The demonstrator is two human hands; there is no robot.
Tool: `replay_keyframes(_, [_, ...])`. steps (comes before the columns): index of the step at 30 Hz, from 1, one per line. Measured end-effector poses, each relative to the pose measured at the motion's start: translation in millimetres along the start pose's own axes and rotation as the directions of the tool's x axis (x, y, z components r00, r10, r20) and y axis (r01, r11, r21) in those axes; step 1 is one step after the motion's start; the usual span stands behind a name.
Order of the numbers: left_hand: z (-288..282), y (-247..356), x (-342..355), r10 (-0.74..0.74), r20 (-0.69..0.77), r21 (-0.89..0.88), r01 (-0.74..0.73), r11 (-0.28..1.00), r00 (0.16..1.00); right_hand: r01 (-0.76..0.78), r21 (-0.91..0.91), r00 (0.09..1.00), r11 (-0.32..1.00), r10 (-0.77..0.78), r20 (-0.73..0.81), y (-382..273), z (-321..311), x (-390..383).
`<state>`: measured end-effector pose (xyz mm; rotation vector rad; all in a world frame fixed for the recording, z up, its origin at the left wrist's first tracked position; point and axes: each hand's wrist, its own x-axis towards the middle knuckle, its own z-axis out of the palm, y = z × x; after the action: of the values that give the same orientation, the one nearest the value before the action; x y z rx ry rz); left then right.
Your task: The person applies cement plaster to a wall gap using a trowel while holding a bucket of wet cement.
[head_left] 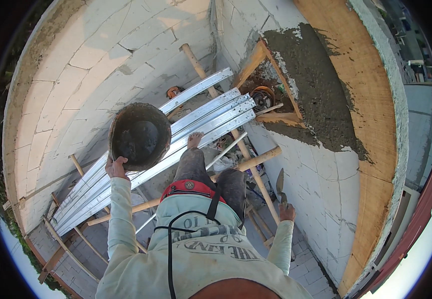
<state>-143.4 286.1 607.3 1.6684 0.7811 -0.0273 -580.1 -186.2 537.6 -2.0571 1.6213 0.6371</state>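
- Evidently the dark bucket point(164, 142), left of the frame's centre, was the burden; wet grey mix point(138, 139) lay in its bottom.
- It could have tipped and spilled, I judged, since one hand alone bore it by the edge; a slipping thumb would be enough.
- Footing worried me too: a bare foot point(194, 140) stood on shiny metal strips point(216, 117) near the middle, and a wet surface or a shifting strip might upset the balance.
- The bucket sat just above and to the right of the left hand point(116, 167), which gripped it at the lower-left rim.
- Lower right of centre, well apart from the bucket, the right hand point(287, 213) was closed around the handle of a trowel point(280, 182), its narrow blade pointing up the frame.
- Beyond, at upper right, a dark mortar patch point(325, 89) covered part of the wall beside a triangular wooden frame point(281, 79).
- Pale block wall point(76, 84) filled the upper left.
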Motion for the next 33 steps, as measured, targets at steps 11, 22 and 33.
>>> replay_keyframes(11, [-6.1,16.1,-38.9,-0.026,0.001,-0.089,0.026,0.996,1.000,0.064,-0.001,0.994,0.998,-0.064,-0.088,1.9,-28.4,23.2])
replay_keyframes(22, [7.2,16.0,25.0,-0.086,0.100,-0.065,0.093,0.994,0.991,0.032,0.060,0.999,0.998,-0.031,-0.020,-41.1,15.1,-5.5])
replay_keyframes(33, [18.4,39.6,104.6,-0.020,0.220,-0.029,0.027,0.999,0.975,-0.088,-0.052,0.996,0.995,0.087,-0.015,-125.2,17.3,-16.7])
